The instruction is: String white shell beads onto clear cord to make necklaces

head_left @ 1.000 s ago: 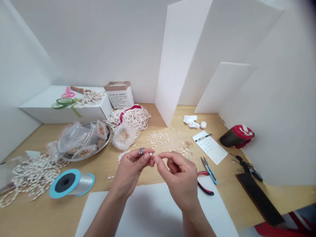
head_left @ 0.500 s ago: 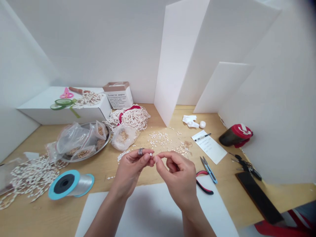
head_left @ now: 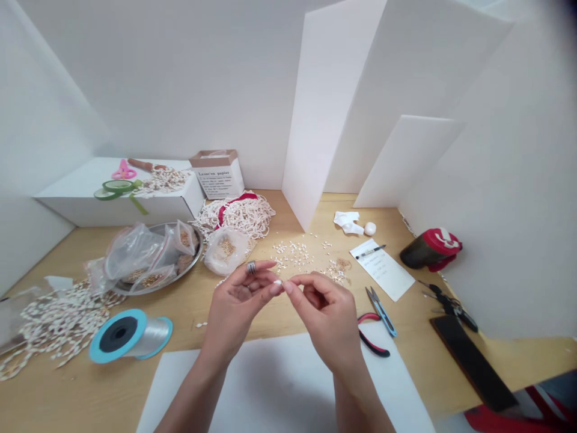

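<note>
My left hand, with a coiled ring on one finger, pinches a small white bead between thumb and fingers, its index finger lifted. My right hand is closed in a pinch right beside it, fingertips meeting the left ones at the bead. Whether the right fingers grip the bead or a fine thread is too small to tell. Both hands are above the front of the wooden table. Just beyond them lie loose white beads and gold-rimmed star-shaped pieces.
A blue spool of clear line, bead strands and a metal bowl of bags lie left. Blue snips, pliers, a note, a dark cup and a phone lie right. White paper lies in front.
The left index finger has lifted away from the thumb and the left hand has rolled a little. The bead has shifted slightly toward the right fingertips, which stay pinched.
</note>
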`<state>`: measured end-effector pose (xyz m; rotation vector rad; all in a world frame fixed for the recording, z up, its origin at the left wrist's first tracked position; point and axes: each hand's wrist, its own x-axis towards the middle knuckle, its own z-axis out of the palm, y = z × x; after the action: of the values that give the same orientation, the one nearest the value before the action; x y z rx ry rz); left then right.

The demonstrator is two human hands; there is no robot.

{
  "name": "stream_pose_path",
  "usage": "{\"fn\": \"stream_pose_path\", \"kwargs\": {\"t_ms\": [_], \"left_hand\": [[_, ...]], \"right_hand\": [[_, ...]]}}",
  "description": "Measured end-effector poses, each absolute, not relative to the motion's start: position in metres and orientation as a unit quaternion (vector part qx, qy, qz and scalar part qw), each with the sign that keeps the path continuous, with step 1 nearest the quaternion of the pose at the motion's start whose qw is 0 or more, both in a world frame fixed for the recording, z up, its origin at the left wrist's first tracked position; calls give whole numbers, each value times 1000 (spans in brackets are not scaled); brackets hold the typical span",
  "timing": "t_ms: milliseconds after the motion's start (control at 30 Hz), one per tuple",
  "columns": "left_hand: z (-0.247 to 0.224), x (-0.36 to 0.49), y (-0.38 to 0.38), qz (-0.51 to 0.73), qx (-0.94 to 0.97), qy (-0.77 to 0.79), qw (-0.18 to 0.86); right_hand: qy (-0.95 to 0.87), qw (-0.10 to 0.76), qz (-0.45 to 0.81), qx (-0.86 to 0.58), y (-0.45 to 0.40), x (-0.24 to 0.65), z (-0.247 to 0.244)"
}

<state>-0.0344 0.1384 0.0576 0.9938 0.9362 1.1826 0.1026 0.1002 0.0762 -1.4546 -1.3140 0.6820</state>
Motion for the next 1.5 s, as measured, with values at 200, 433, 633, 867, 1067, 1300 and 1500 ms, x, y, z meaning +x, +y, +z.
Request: {"fn": "stream_pose_path", "kwargs": {"t_ms": [200,433,633,867,1067,1300,1500], "left_hand": [[64,-38,138,500,471,407,601],[60,-36,137,508,484,412,581],[57,-35,135,504,534,466,494],[53,-36,135,499,616,487,367],[53,-45,136,472,678,476,300],[53,-57,141,428,727,478,244],[53,-66,141,366,776,472,204]], "right_hand": [[-523,497,366,-588,107,109,76],[-512,497,400,-576,111,110,75],[-513,507,383,-577,115,111,72],[-502,488,400,-591,124,113,64],[-550,485,365,-573,124,103,60],[-651,437,292,-548,125,94,54],[-695,369,200,-584,120,85,48]]}}
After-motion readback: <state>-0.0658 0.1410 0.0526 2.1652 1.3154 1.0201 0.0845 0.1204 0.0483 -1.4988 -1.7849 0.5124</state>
